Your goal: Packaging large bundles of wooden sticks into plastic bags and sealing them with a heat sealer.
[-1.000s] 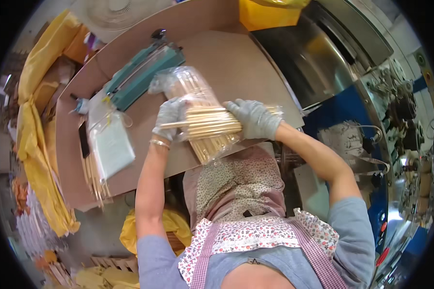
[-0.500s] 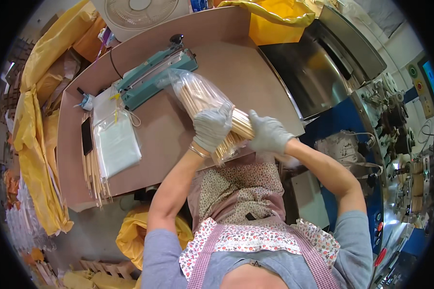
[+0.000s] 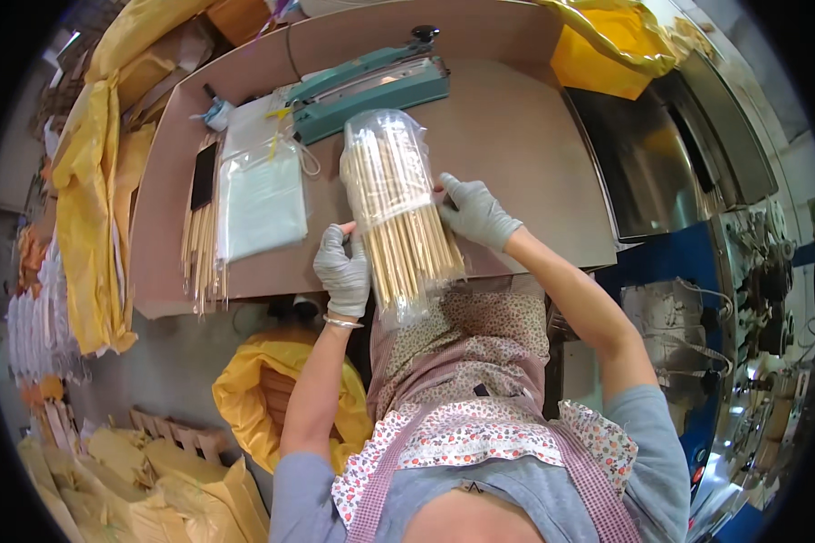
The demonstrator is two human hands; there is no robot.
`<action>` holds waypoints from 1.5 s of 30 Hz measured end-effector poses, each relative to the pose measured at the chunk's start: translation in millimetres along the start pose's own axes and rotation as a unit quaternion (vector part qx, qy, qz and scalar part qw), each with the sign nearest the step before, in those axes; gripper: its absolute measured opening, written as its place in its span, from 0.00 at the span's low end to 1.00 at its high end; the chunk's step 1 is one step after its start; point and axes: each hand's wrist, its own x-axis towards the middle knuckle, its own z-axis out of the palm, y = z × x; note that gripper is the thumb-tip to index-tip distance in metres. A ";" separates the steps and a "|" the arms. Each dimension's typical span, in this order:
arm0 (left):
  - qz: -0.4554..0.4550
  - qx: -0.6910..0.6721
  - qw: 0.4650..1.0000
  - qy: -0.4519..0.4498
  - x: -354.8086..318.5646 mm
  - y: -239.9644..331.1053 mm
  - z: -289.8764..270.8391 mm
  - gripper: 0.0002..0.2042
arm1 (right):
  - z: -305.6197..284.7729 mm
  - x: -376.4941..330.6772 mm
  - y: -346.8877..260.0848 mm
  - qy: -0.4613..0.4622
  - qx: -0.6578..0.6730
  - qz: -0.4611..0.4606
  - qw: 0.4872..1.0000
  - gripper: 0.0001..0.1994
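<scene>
On the brown table [image 3: 516,136], right in front of us, we hold a clear plastic bag of thin wooden sticks [image 3: 398,213] — its closed top points away toward the teal heat sealer [image 3: 371,86], and its open end hangs over the table's near edge above our patterned apron [image 3: 462,380]. Our left hand [image 3: 344,270], in a grey glove, is curled against the bag's lower left side, the fingers folded in and pressing the plastic. Our right hand [image 3: 475,213], gloved the same, lies with fingers spread flat against the bag's right side, touching the sticks through the film; we cannot tell whether the thumb wraps under. Together the two hands clasp the bag between them.

Left of the bag lies a stack of flat clear bags [image 3: 263,195], pale and rectangular, just beside the sealer's near end. Further left a row of loose sticks [image 3: 204,249] lies along the table's edge, with a small black rectangle [image 3: 203,176] resting on them. At the far right corner sits a yellow bag [image 3: 607,54]. Another yellow sack [image 3: 263,389] stands on the floor below the table, and yellow sheeting [image 3: 91,217] hangs along the left.
</scene>
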 end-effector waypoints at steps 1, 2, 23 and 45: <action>0.047 -0.001 0.998 0.030 -2.4 3.7 -0.7 0.03 | 11.1 3.7 3.0 0.050 -0.056 -0.011 0.997 0.13; 0.029 0.013 0.999 0.003 -4.3 12.4 -3.6 0.02 | 20.7 0.5 12.1 0.094 -0.041 -0.080 0.991 0.09; -0.043 -0.305 0.901 -0.307 89.6 173.1 -121.9 0.12 | -144.2 -82.2 -131.5 0.274 -0.125 -0.289 0.909 0.10; 0.158 0.207 0.910 -0.322 204.4 199.7 -143.6 0.07 | -199.6 -15.4 -135.8 0.004 0.094 -0.078 0.992 0.06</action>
